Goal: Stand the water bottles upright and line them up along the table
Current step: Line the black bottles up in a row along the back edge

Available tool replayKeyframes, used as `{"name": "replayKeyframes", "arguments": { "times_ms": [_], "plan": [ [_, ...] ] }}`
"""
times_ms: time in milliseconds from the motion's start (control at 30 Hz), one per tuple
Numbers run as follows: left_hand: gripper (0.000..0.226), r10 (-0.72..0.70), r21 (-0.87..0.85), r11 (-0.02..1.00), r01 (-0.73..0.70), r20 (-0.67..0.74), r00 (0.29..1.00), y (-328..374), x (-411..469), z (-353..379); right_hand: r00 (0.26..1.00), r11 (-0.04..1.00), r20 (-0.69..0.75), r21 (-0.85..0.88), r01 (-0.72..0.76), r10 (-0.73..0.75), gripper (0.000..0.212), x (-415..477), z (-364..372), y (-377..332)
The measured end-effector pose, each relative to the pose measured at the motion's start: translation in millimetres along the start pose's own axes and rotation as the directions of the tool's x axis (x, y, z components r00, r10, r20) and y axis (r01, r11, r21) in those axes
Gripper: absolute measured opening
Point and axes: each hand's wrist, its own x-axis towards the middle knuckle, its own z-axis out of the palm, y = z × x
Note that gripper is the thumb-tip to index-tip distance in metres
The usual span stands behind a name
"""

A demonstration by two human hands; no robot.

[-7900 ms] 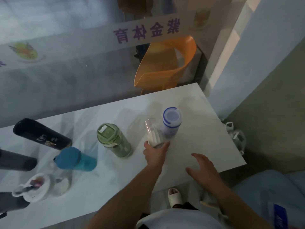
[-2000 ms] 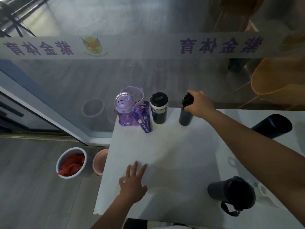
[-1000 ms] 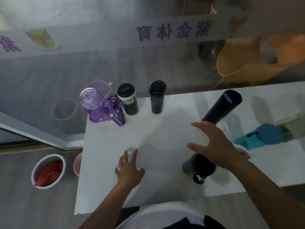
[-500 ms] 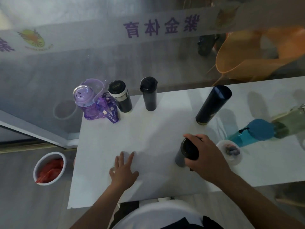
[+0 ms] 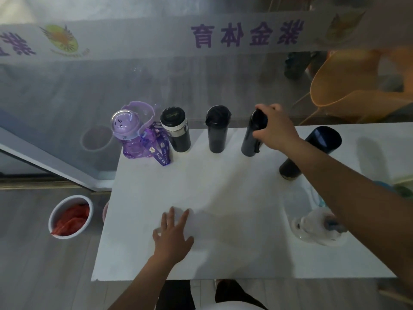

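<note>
The right hand grips the top of an upright black bottle at the tabletop's far edge, fourth in a row after a purple bottle, a flask and a tumbler. The left hand lies flat on the tabletop, fingers spread.

White table. Far edge, upright, left to right: purple bottle, silver-banded flask, black bottle, slim black bottle. Dark blue flask further right; clear bottle right front.
</note>
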Motion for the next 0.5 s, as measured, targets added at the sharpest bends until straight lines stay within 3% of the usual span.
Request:
{"name": "replayKeyframes", "arguments": {
  "times_ms": [500],
  "plan": [
    [0.079,-0.004,-0.026,1.000,0.004,-0.026,1.000,3,-1,3,1.000,1.000,0.015,-0.006,-0.008,0.008,0.074,39,11,14]
  ]
}}
